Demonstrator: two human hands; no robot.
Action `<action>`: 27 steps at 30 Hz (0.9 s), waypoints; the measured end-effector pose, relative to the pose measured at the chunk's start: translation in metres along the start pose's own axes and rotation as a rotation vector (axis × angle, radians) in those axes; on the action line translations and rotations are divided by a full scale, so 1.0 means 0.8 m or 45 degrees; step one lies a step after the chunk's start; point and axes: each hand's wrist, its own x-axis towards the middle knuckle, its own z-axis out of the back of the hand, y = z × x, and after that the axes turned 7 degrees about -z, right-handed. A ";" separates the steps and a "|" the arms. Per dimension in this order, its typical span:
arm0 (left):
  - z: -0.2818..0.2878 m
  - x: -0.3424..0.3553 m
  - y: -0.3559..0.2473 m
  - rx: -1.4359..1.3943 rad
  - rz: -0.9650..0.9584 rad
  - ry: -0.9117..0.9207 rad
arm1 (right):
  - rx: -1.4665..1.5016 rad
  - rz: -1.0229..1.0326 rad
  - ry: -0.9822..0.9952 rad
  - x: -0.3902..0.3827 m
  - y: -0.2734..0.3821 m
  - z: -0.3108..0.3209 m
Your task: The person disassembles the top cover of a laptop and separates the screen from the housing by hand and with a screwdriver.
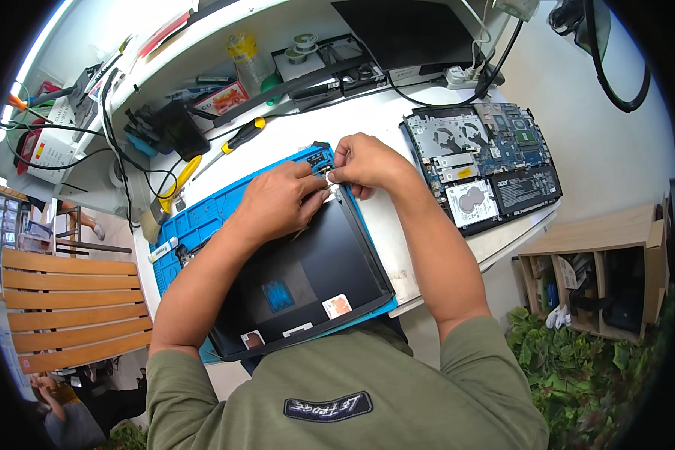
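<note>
A dark laptop lid panel [326, 259] lies on a blue repair mat [202, 223] in front of me. My left hand [281, 196] rests over the panel's far edge with thumb and fingers pinched together. Just right of it, my right hand [369, 162] is also closed in a pinch, at the panel's far right corner. The fingertips of both hands nearly meet around a small whitish bit, too small and too covered to name. Small dark parts [320, 160] lie in the mat's compartments just beyond the fingers.
An opened laptop base [480, 161] with its circuit board and battery exposed lies to the right. A yellow-and-black screwdriver [244, 135], a yellow-handled tool [180, 182] and a brush [151, 223] lie to the left. Cables [109, 120] hang at the left; a shelf [180, 52] borders the back.
</note>
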 end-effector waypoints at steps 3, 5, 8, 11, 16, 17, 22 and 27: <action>-0.001 -0.004 -0.003 0.019 0.016 0.035 | 0.038 0.022 0.010 -0.002 -0.003 -0.001; -0.001 -0.006 -0.004 0.036 0.019 0.075 | 0.098 0.065 0.043 0.000 -0.009 0.003; -0.002 -0.006 -0.006 0.052 0.015 0.109 | 0.188 0.079 0.136 0.009 -0.021 0.009; -0.003 -0.007 -0.007 0.061 0.019 0.130 | 0.104 0.100 0.072 0.004 -0.017 0.003; 0.000 -0.009 -0.011 0.083 0.044 0.156 | 0.063 0.067 0.054 0.000 -0.010 0.003; 0.001 -0.009 -0.012 0.085 0.045 0.151 | 0.081 0.069 0.069 0.001 -0.012 0.005; 0.002 -0.010 -0.011 0.082 0.061 0.129 | 0.089 0.061 0.052 0.003 -0.010 0.003; 0.010 -0.008 -0.008 0.041 0.062 0.059 | 0.035 0.063 0.028 0.002 -0.010 0.003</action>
